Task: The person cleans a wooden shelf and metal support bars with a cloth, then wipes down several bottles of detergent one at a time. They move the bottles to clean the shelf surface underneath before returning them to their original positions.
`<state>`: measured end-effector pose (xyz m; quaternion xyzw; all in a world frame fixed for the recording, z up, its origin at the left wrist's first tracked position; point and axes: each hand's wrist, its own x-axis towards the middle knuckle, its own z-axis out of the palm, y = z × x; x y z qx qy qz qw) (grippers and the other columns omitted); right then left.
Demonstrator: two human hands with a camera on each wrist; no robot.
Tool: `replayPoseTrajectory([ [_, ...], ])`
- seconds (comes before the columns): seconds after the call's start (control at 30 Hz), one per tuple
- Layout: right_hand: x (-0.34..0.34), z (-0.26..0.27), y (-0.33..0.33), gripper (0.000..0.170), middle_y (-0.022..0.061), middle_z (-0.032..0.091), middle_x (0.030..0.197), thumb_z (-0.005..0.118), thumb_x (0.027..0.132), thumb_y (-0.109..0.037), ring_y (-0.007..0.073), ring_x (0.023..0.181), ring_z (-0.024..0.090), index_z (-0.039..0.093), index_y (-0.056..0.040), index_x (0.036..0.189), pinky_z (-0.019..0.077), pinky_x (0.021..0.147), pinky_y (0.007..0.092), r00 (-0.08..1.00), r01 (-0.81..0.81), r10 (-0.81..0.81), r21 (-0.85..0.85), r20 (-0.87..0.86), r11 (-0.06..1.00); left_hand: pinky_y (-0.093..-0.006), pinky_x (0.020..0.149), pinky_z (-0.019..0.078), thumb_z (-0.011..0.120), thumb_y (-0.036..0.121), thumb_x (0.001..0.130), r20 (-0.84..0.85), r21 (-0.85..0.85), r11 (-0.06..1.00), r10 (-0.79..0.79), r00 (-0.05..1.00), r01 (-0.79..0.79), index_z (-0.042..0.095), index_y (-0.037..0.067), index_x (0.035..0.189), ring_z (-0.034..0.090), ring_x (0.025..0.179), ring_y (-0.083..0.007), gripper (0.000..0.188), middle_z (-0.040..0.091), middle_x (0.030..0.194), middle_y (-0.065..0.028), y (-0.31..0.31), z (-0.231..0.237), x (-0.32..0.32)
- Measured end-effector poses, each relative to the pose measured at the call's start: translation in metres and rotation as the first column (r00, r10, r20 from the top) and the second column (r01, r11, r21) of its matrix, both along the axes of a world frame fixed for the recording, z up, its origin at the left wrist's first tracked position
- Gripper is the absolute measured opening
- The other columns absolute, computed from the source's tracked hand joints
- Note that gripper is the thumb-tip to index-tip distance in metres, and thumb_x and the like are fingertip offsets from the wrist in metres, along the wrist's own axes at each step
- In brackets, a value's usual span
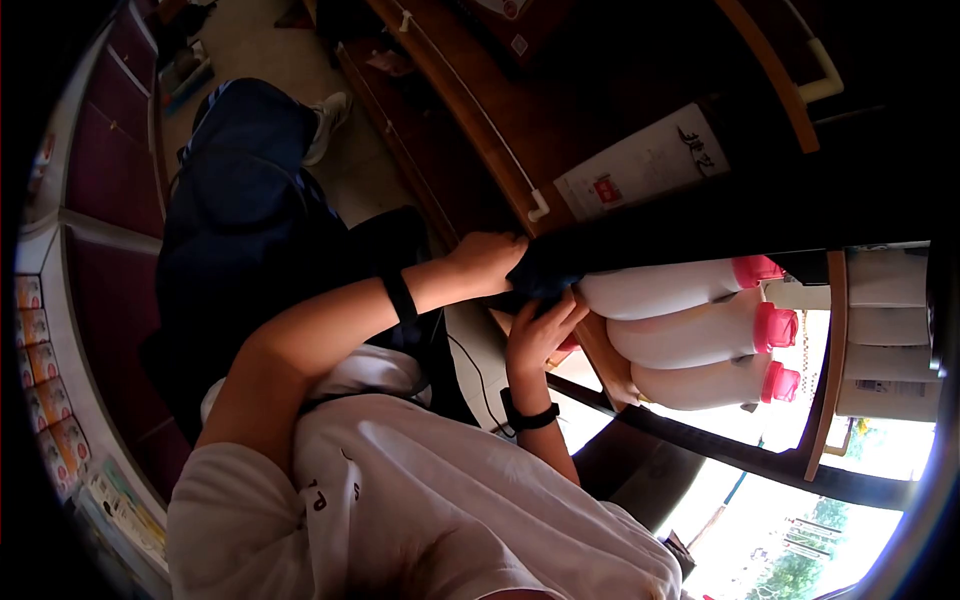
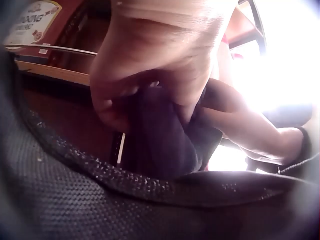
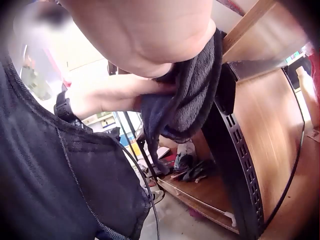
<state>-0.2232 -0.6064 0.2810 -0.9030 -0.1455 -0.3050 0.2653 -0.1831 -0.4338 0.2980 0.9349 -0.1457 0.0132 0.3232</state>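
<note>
A dark blue-grey cloth (image 3: pixel 195 95) is bunched between my two hands at the black slotted upright (image 3: pixel 240 165) of a shelf rack. My left hand (image 1: pixel 485 265) grips one end, fingers curled round it; in the left wrist view the cloth (image 2: pixel 162 130) hangs out below the fist. Close beside it, my right hand (image 1: pixel 543 330) holds the other part, with the fingers bent over the fabric. The right wrist view shows the cloth coming out from under the right palm (image 3: pixel 145 35), overlapping the upright. Some fingertips are hidden in the folds.
White bottles with pink caps (image 1: pixel 778 325) stand on a shelf right beside the right hand. A white box (image 1: pixel 645 165) with dark characters lies on a wooden shelf, whose edge carries a thin white rail (image 1: pixel 480 110). A black cable (image 3: pixel 140 165) hangs below the hands.
</note>
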Motion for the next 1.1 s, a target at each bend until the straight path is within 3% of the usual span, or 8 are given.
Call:
replayPoseTrajectory([
  [0.17, -0.002, 0.011, -0.019, 0.04, 0.0279, 0.048, 0.115, 0.066, 0.086, -0.003, 0.0492, 0.1, 0.055, 0.051, 0.0071, 0.122, 0.0458, 0.087, 0.0526, 0.985, -0.098, 0.079, -0.12, -0.155, 0.988, -0.0476, 0.078, 0.0588, 0.083, 0.024, 0.071, -0.191, 0.115, 0.99, -0.056, 0.98, 0.079, 0.064, -0.001, 0.104, 0.071, 0.094, -0.0394, 0.046, 0.073, 0.093, -0.0204, -0.001, -0.004, -0.002],
  [0.33, -0.007, 0.035, -0.015, 0.046, 0.0268, 0.049, 0.114, 0.068, 0.082, -0.002, 0.0486, 0.1, 0.054, 0.051, 0.0061, 0.123, 0.0466, 0.086, 0.0546, 0.928, -0.156, 0.175, 0.083, -0.33, 0.984, -0.0498, 0.08, 0.0581, 0.086, 0.029, 0.067, -0.245, 0.109, 0.992, -0.029, 0.969, 0.058, 0.067, 0.002, 0.102, 0.071, 0.095, -0.0393, 0.048, 0.073, 0.095, -0.0192, 0.02, 0.012, 0.011],
  [0.47, -0.011, 0.05, 0.008, 0.048, 0.0248, 0.049, 0.118, 0.067, 0.081, 0.002, 0.0459, 0.104, 0.054, 0.052, 0.0028, 0.126, 0.0462, 0.089, 0.052, 0.968, -0.11, 0.158, 0.235, -0.196, 0.966, -0.0438, 0.087, 0.0564, 0.087, 0.033, 0.067, -0.113, -0.286, 0.954, 0.063, 0.992, -0.093, 0.072, 0.003, 0.104, 0.071, 0.099, -0.0369, 0.05, 0.073, 0.102, -0.0187, 0.044, 0.02, 0.025],
  [0.6, 0.018, 0.094, 0.047, 0.049, 0.0223, 0.051, 0.119, 0.064, 0.079, 0.008, 0.0428, 0.109, 0.053, 0.057, -0.0013, 0.126, 0.0449, 0.093, 0.0486, 0.967, -0.241, 0.251, 0.183, -0.037, 0.953, -0.0424, 0.084, 0.0542, 0.086, 0.024, 0.07, -0.074, -0.568, 0.793, 0.216, 0.973, -0.22, 0.071, 0.0, 0.105, 0.071, 0.096, -0.0349, 0.045, 0.073, 0.1, -0.021, 0.057, 0.026, 0.036],
  [0.67, 0.036, 0.107, 0.06, 0.048, 0.0194, 0.055, 0.119, 0.06, 0.08, 0.01, 0.0419, 0.109, 0.054, 0.06, -0.0024, 0.126, 0.0458, 0.094, 0.0481, 0.958, -0.283, 0.285, -0.048, 0.039, 0.958, -0.0422, 0.084, 0.0538, 0.083, 0.02, 0.071, 0.004, -0.675, 0.704, 0.303, 0.953, -0.221, 0.07, 0.0, 0.105, 0.071, 0.096, -0.0358, 0.042, 0.072, 0.098, -0.0219, 0.061, 0.026, 0.038],
  [0.77, 0.057, 0.119, 0.091, 0.05, 0.0179, 0.058, 0.121, 0.056, 0.08, 0.011, 0.0409, 0.109, 0.055, 0.062, -0.0034, 0.128, 0.046, 0.095, 0.0478, 0.947, -0.273, 0.285, -0.093, 0.148, 0.957, -0.0395, 0.091, 0.0526, 0.08, 0.016, 0.076, -0.071, -0.676, 0.665, 0.37, 0.926, -0.318, 0.065, 0.0, 0.118, 0.069, 0.105, -0.0321, 0.047, 0.071, 0.11, -0.0214, 0.066, 0.021, 0.04],
  [0.87, 0.085, 0.076, 0.11, 0.053, 0.0184, 0.058, 0.128, 0.055, 0.085, 0.003, 0.0395, 0.111, 0.057, 0.055, -0.0007, 0.137, 0.0457, 0.098, 0.0475, 0.947, -0.305, 0.318, -0.197, 0.039, 0.932, -0.0408, 0.092, 0.0523, 0.076, 0.012, 0.077, -0.114, -0.555, 0.703, 0.465, 0.878, -0.444, 0.064, -0.003, 0.118, 0.068, 0.108, -0.0355, 0.046, 0.07, 0.11, -0.023, 0.069, 0.007, 0.041],
  [1.1, 0.078, 0.068, 0.109, 0.053, 0.0155, 0.056, 0.123, 0.057, 0.083, 0.002, 0.0377, 0.112, 0.056, 0.054, -0.0022, 0.136, 0.0471, 0.097, 0.0483, 0.981, -0.191, 0.188, -0.286, -0.038, 0.939, -0.043, 0.084, 0.0533, 0.074, 0.007, 0.074, -0.154, -0.553, 0.693, 0.462, 0.874, -0.463, 0.066, -0.002, 0.105, 0.069, 0.099, -0.0398, 0.034, 0.07, 0.1, -0.0242, 0.07, 0.007, 0.03],
])
